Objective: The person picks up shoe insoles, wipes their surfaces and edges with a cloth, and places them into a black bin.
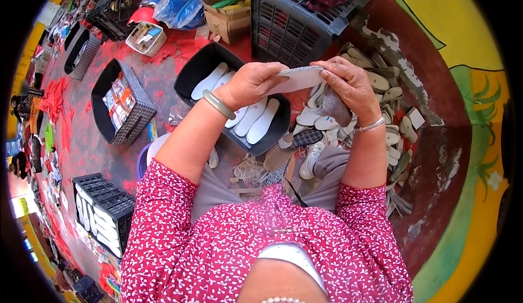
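Watching through the head camera, I take the black bin as my landmark. The biggest thing I see is the heap of shoe insoles, spilling across the floor to the right of the bin, probably left loose because it sits within easy reach. The dark plastic crate stands beyond the bin's far right corner, which seems to put it out of the way of my view of the hands. Left of the bin is a smaller woven basket, whose high walls look suited to stopping its packets from scattering. Inside the bin, the white insoles lie side by side, so each could be lifted singly, I'd judge. The pale insole in hand is up in the air, just off the bin's right side, its layered edge uppermost. I see the left hand with fingers pinching one end and the right hand with fingers and thumb gripping the other; I read that two-ended hold as steadying it. Smallest are the pale bangle and silver bracelet, one on each arm.
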The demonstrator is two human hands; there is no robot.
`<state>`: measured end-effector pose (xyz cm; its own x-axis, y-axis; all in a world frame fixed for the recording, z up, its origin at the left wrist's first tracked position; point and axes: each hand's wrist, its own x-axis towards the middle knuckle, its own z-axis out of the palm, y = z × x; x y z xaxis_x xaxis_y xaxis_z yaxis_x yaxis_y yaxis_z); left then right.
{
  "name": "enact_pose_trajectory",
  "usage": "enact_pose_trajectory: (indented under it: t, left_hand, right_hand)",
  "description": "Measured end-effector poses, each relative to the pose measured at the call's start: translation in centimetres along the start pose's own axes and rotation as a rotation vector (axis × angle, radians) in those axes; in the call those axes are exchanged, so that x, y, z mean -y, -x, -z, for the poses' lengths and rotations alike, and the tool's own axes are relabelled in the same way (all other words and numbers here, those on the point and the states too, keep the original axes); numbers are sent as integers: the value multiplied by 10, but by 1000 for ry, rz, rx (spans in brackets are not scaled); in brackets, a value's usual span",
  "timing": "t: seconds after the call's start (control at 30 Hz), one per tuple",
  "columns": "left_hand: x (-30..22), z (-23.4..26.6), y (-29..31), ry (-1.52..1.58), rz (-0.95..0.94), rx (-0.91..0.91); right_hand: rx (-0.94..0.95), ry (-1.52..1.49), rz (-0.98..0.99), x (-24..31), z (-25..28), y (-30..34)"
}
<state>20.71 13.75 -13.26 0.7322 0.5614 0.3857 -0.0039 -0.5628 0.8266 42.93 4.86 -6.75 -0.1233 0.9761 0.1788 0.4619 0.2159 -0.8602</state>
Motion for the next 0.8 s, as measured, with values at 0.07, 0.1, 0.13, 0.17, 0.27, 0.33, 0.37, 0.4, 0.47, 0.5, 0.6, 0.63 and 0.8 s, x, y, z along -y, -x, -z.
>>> enact_pose_trajectory:
  t: [0.07, 0.1, 0.13, 0.17, 0.27, 0.33, 0.37, 0.4, 0.47, 0.5, 0.6, 0.63, 0.8]
  left_hand:
    - [-3, 3, 1, -7, 20, 56]
    - [-3, 3, 1, -1, 37, 91]
    - [-2, 2, 1, 6, 56, 125]
    - [1, -1, 4, -14, 48, 152]
    - [7, -5, 6, -125, 107, 285]
    - [13, 5, 8, -43, 186, 293]
    - [16, 15, 7, -59, 211, 320]
    - [27, 27, 4, -64, 280, 352]
    - [26, 47, 8, 150, 572, 319]
    - [31, 53, 13, 296, 566, 253]
    - [10, 63, 21, 467, 520, 102]
    - [4, 67, 21, 477, 517, 109]
    - [12, 74, 23, 71, 550, 148]
  right_hand:
    - [1, 55, 63, 3, -5, 2]
    - [64, 22, 1, 4, -6, 3]
    - [130, -11, -60, 5, -6, 4]
    - [201, -46, -125, 5, -9, 5]
    - [166, -23, -222, -9, -21, 6]
    - [101, -22, -238, -17, -26, 7]
    - [-9, -98, -222, -27, -24, 11]
    - [-80, -154, -225, -31, -17, 11]
    - [-165, -250, -228, -33, -12, 7]
    - [-191, -281, -231, -29, -11, 7]
    - [-205, -414, -291, -32, -12, 6]
    - [-200, -464, -320, -33, -14, 5]
    - [-91, -447, -434, -30, -25, 0]
